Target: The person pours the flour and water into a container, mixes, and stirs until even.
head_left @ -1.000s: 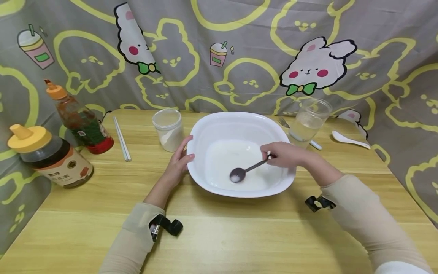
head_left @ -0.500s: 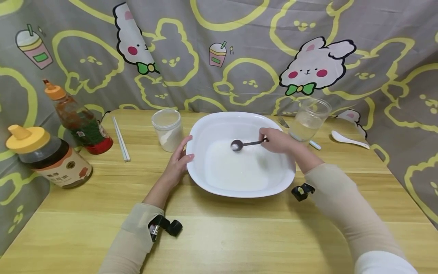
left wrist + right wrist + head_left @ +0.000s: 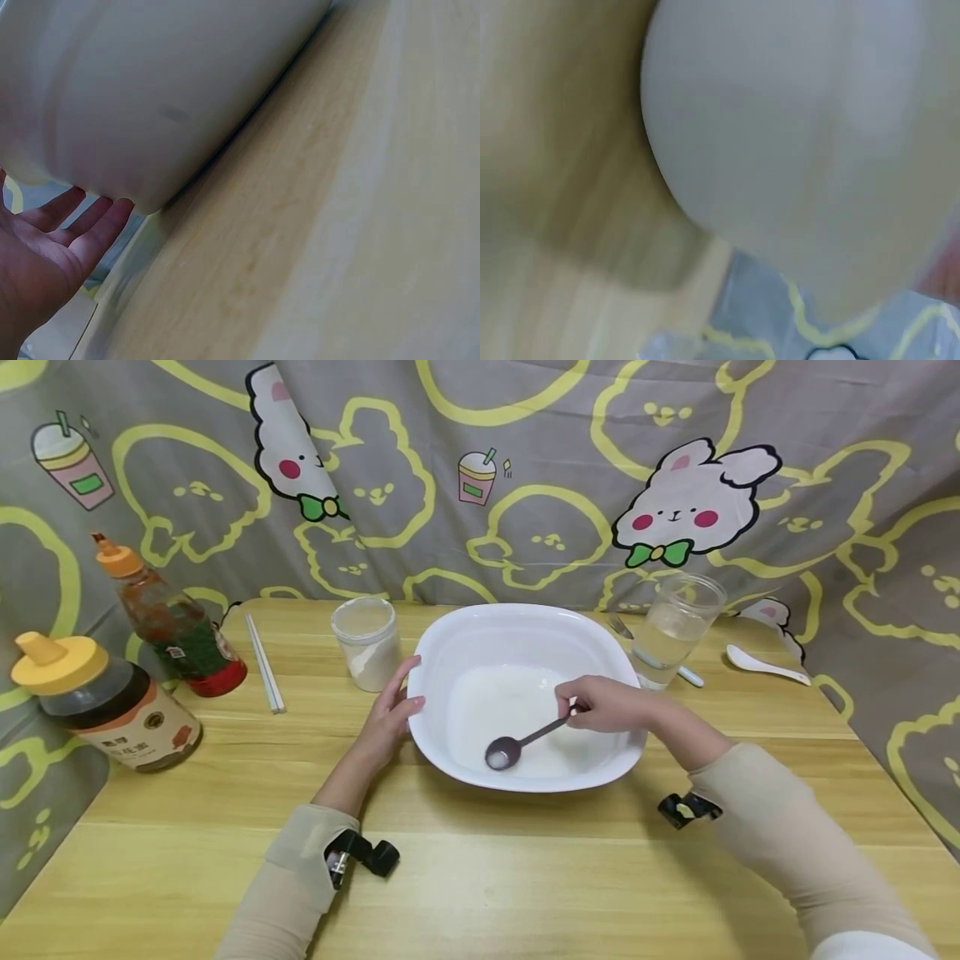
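Observation:
A white basin (image 3: 525, 615) with pale, milky liquid (image 3: 487, 710) in its bottom stands on the table. My left hand (image 3: 390, 714) holds its left side, thumb at the rim; in the left wrist view, the left hand's fingers (image 3: 97, 232) touch the outer wall. Over the basin's right half, my right hand (image 3: 603, 703) grips the handle of a dark spoon (image 3: 502, 753). The spoon's bowl lies low at the basin's front, with a little white in it. The right wrist view shows mostly the basin's outer wall (image 3: 780, 135) and hides the spoon.
Behind my left hand stands a jar of white powder (image 3: 367, 647). Chopsticks (image 3: 266, 664), a red sauce bottle (image 3: 176, 627) and a yellow-capped bottle (image 3: 112, 702) are at left. At right are a clear jar of liquid (image 3: 675, 631), a fork (image 3: 621, 627) and a white spoon (image 3: 765, 666).
The right hand has swept the spoon toward the back of the basin, then forward and left to the front. My left hand keeps its place on the basin.

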Demonstrator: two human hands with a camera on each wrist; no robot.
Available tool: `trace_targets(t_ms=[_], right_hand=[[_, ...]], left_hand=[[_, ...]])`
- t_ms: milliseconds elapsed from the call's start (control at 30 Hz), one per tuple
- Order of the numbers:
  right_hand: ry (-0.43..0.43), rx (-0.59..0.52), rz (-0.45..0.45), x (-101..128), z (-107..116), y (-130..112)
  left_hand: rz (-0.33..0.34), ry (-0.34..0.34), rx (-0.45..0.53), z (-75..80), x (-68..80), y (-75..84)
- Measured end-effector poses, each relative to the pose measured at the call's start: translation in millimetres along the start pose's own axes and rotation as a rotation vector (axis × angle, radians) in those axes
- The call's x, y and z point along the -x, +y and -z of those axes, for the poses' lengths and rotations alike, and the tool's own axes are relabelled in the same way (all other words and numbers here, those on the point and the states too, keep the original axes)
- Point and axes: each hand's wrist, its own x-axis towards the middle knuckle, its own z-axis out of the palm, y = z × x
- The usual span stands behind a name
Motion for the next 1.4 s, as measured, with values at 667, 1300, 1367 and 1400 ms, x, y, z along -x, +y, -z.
trace_targets(t_ms=[667,1300,1367,1400], right_hand=[[0.254,0.06,-0.14,-32.1,5.2,15.9],[0.109,0.284,-0.206,28.0,30.7,2.9],[0.145,0.342,-0.278,23.9,34.4,5.3],[0.163,0.355,-0.305,19.9,34.8,7.6]], left_hand=[[-0.002,-0.004,-0.012,-0.1,-1.7,0.3],[-0.008,-0.002,0.008,-0.6,-1.9,-2.1],[-0.008,-0.001,0.011,-0.2,-1.5,-2.2],[-0.008,-0.001,0.013,0.0,-1.4,-2.2]])
